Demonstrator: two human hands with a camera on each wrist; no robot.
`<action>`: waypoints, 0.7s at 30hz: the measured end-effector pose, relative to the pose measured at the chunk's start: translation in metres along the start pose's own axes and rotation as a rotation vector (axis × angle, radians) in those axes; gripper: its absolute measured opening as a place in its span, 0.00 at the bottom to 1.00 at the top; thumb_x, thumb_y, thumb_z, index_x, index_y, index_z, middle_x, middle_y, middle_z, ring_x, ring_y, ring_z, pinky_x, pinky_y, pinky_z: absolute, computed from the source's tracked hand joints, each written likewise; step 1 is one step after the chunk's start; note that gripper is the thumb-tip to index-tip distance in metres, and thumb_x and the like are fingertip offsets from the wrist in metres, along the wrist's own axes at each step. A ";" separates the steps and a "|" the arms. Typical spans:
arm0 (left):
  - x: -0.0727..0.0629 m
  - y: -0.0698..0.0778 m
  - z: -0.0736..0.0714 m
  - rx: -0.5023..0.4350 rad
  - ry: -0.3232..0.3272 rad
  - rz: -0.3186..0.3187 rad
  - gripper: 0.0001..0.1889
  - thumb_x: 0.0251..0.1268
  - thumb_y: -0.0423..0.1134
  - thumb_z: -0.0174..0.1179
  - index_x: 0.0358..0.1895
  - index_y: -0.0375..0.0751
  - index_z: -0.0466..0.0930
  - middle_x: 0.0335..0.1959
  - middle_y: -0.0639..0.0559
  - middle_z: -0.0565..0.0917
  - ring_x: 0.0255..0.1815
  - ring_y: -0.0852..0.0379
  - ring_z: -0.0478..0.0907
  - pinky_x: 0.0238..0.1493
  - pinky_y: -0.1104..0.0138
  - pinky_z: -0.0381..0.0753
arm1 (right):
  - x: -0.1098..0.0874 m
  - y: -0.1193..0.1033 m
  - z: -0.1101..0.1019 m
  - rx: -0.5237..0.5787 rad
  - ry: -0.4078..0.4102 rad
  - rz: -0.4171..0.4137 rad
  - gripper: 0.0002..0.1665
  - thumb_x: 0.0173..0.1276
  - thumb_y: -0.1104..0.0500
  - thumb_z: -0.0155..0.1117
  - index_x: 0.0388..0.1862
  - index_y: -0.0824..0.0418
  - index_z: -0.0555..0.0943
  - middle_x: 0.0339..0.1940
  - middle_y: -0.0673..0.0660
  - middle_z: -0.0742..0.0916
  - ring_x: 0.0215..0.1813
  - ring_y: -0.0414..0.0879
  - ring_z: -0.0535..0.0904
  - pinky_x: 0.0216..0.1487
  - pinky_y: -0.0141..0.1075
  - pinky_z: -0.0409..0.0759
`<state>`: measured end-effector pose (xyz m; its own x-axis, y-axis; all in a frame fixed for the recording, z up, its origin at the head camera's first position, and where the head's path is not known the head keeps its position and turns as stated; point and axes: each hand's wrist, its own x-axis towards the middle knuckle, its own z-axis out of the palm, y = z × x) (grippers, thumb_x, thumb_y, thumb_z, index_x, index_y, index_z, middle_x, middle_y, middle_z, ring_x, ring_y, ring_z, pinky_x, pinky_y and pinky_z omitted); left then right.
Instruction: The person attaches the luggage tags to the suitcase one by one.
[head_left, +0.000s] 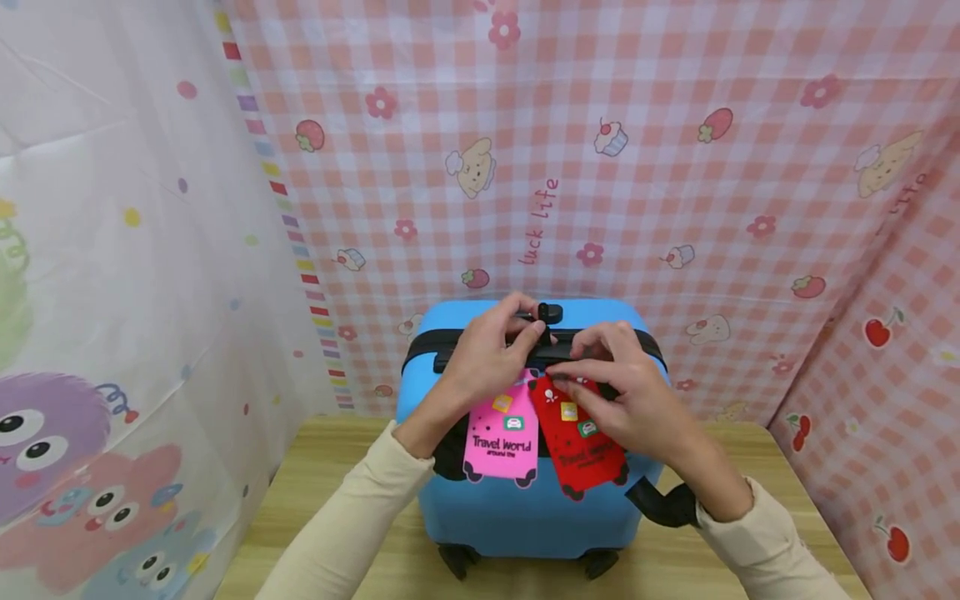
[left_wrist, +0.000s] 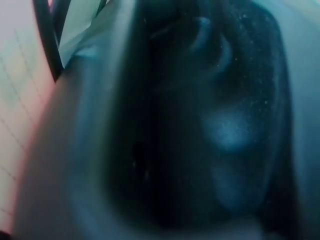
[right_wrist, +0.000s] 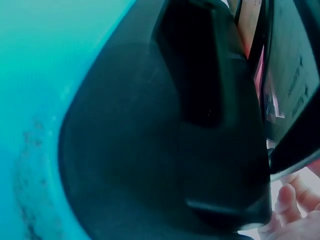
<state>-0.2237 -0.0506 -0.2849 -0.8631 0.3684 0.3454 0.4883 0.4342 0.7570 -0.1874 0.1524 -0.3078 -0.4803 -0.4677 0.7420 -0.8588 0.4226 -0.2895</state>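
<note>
A blue suitcase (head_left: 525, 512) stands on the table, with a pink luggage tag (head_left: 501, 433) and a red luggage tag (head_left: 583, 454) hanging side by side in front of it. At the top of the suitcase, my left hand (head_left: 495, 346) pinches a narrow black strap (head_left: 543, 313) between thumb and forefinger. Lower and to the right, my right hand (head_left: 626, 392) pinches the red tag near its upper edge. The suitcase's black handle (head_left: 573, 343) lies partly behind both hands. Dark, blurred black plastic fills most of the left wrist view. Fingertips (right_wrist: 287, 200) show at the right wrist view's lower right.
A black belt (head_left: 431, 343) runs across the suitcase top, and a loose black band (head_left: 667, 504) hangs by my right forearm. Caster wheels (head_left: 459, 560) stick out at the bottom. Patterned cloth (head_left: 540, 150) hangs behind the wooden table (head_left: 330, 475) and on both sides.
</note>
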 end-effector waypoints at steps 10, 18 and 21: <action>-0.002 0.000 0.001 -0.008 0.024 0.008 0.08 0.76 0.43 0.53 0.52 0.50 0.74 0.44 0.54 0.89 0.28 0.59 0.79 0.33 0.65 0.74 | 0.006 0.003 0.001 0.087 -0.013 0.053 0.12 0.61 0.71 0.70 0.43 0.61 0.87 0.42 0.52 0.86 0.43 0.39 0.80 0.39 0.27 0.78; -0.003 0.000 0.002 -0.034 0.042 0.043 0.06 0.76 0.39 0.54 0.51 0.47 0.74 0.42 0.53 0.89 0.34 0.59 0.80 0.36 0.65 0.77 | 0.015 0.007 0.000 0.114 -0.015 0.127 0.10 0.64 0.69 0.68 0.42 0.60 0.86 0.35 0.49 0.88 0.31 0.37 0.79 0.33 0.29 0.79; -0.004 0.000 0.002 -0.034 0.042 0.046 0.06 0.76 0.39 0.54 0.51 0.47 0.74 0.42 0.53 0.89 0.39 0.60 0.81 0.42 0.64 0.78 | 0.018 0.007 -0.001 0.137 -0.039 0.179 0.06 0.66 0.67 0.67 0.41 0.59 0.86 0.31 0.47 0.87 0.28 0.37 0.78 0.29 0.31 0.79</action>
<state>-0.2204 -0.0502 -0.2879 -0.8449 0.3523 0.4025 0.5233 0.3889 0.7582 -0.2017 0.1474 -0.2958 -0.6316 -0.4252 0.6483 -0.7740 0.3933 -0.4961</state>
